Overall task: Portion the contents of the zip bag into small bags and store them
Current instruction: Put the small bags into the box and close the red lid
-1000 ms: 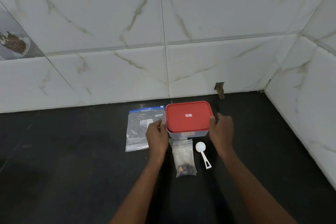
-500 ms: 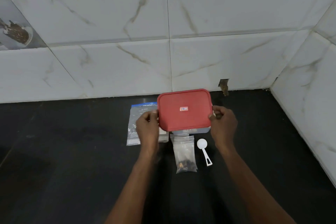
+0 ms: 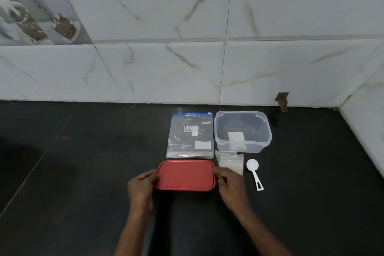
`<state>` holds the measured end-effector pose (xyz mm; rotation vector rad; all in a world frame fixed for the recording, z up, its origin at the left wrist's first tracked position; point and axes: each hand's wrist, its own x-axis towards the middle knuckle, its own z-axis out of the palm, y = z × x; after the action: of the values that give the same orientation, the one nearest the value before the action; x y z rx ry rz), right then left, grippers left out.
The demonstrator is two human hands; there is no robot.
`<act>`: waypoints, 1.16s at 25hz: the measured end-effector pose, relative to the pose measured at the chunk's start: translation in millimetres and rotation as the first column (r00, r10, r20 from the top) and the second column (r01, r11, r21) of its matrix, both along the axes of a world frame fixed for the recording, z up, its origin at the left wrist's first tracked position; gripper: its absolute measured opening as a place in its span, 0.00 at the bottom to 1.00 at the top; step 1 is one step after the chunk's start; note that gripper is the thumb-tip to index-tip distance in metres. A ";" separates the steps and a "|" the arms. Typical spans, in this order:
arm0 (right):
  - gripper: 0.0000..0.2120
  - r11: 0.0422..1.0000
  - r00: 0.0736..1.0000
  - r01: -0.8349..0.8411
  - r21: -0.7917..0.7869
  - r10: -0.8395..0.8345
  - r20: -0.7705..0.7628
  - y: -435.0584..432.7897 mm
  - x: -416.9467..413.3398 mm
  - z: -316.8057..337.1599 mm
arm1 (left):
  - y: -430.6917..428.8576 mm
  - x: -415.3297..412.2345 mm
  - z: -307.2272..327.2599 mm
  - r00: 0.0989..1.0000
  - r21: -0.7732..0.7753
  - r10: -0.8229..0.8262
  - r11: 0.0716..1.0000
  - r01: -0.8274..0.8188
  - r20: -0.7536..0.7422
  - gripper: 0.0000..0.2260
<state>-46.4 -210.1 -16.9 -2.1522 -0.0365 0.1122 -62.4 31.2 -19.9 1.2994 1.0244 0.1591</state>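
Both hands grip the red lid [image 3: 185, 175] by its short ends; left hand [image 3: 142, 187] curled around the left edge, right hand [image 3: 229, 185] curled around the right edge; fingers closed on the rim, thumbs on top. Whether the lid rests on the dark surface [image 3: 83, 172] or sits just above it, cannot tell. Zip bag [image 3: 190, 135] lies flat on the surface just beyond the lid, blue seal toward the tiled wall [image 3: 187, 48]; printed lettering on its face; contents hard to make out. Clear container [image 3: 242, 133] stands open just right of the zip bag, a white label inside on the bottom. Small bags [image 3: 230, 161] lie in front of the container, partly hidden by the right hand. White scoop [image 3: 254, 173] lies right of them, bowl toward the wall, handle toward the person.
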 end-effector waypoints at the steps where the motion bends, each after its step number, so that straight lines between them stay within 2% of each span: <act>1: 0.17 1.000 1.000 0.001 -0.020 -0.002 -0.017 1.4 -0.8 -0.5 | -2.2 1.5 -4.1 1.000 0.028 -0.014 1.000 0.014 -0.013 0.10; 4: 0.08 0.990 0.999 0.007 -0.141 -0.013 -0.043 15.7 7.3 -3.6 | -13.7 11.5 -6.6 0.997 0.171 -0.055 0.983 0.064 -0.056 0.11; 7: 0.09 0.961 0.995 -0.010 -0.275 -0.019 -0.102 30.1 19.1 -10.8 | -23.0 18.0 2.6 0.986 0.312 -0.088 0.941 0.129 -0.139 0.12; 11: 0.15 0.879 0.997 -0.072 -0.470 0.048 -0.064 40.8 20.8 -21.6 | -30.2 19.6 6.2 0.970 0.464 -0.155 0.856 0.225 -0.185 0.13; 14: 0.17 0.913 0.992 -0.121 -0.389 0.106 -0.062 42.8 17.4 -9.8 | -35.6 17.5 3.1 0.971 0.519 -0.161 0.823 0.232 -0.179 0.13; 16: 0.21 0.936 0.998 0.008 -0.351 0.013 0.057 28.9 12.9 -1.7 | -39.9 15.2 2.5 0.972 0.571 -0.180 0.786 0.235 -0.151 0.13; 18: 0.16 0.905 0.968 0.242 -0.349 -0.201 0.150 0.8 6.4 -2.7 | -52.5 11.6 4.2 0.963 0.576 -0.241 0.773 0.266 -0.121 0.12; 20: 0.11 0.852 0.924 0.378 -0.362 -0.370 0.096 -28.5 0.8 -5.3 | -75.3 7.0 8.6 0.939 0.518 -0.331 0.789 0.330 -0.094 0.12; 22: 0.13 0.845 0.898 0.400 -0.355 -0.439 -0.034 -39.4 4.4 -8.2 | -100.9 4.2 8.9 0.891 0.460 -0.450 0.780 0.425 -0.060 0.13; 24: 0.16 0.851 0.872 0.427 -0.305 -0.477 -0.110 -39.3 10.5 -10.8 | -123.3 7.8 6.8 0.826 0.455 -0.563 0.729 0.511 -0.027 0.13; 26: 0.17 0.859 0.863 0.461 -0.225 -0.493 -0.115 -38.3 15.2 -10.7 | -138.6 19.4 7.6 0.769 0.474 -0.639 0.679 0.561 0.003 0.11; 29: 0.13 0.871 0.863 0.475 -0.127 -0.489 -0.122 -41.4 19.9 -15.3 | -152.6 43.9 8.3 0.702 0.472 -0.712 0.620 0.627 0.003 0.15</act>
<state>-26.5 -251.6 -32.3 -2.1726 0.6079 -0.0180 -18.4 -121.4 -11.6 1.9731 0.2649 -0.0756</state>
